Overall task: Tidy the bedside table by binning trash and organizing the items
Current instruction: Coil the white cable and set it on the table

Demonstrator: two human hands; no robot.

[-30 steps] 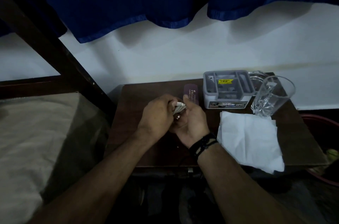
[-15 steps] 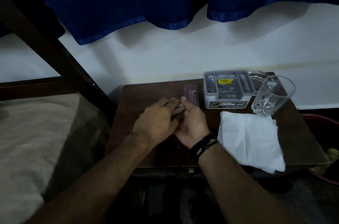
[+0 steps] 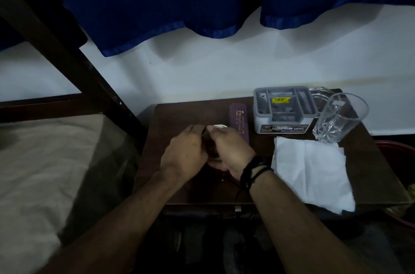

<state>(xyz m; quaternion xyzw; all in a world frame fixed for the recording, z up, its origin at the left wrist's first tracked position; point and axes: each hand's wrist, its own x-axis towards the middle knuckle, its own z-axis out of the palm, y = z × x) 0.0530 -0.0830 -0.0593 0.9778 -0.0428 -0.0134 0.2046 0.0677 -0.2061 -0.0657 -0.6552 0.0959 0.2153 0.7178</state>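
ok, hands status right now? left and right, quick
Left hand: fingers curled, meeting the right hand over the table; whether it grips anything cannot be told.
Right hand: curled round a small whitish object, mostly hidden.

A dark blue curtain [image 3: 157,4] hangs with its scalloped hem over a white wall [image 3: 224,71]. A dark wooden bed frame [image 3: 67,53] slants down at the left, above a pale mattress [image 3: 38,161]. At the far right edge a red tub [image 3: 402,150] shows partly.
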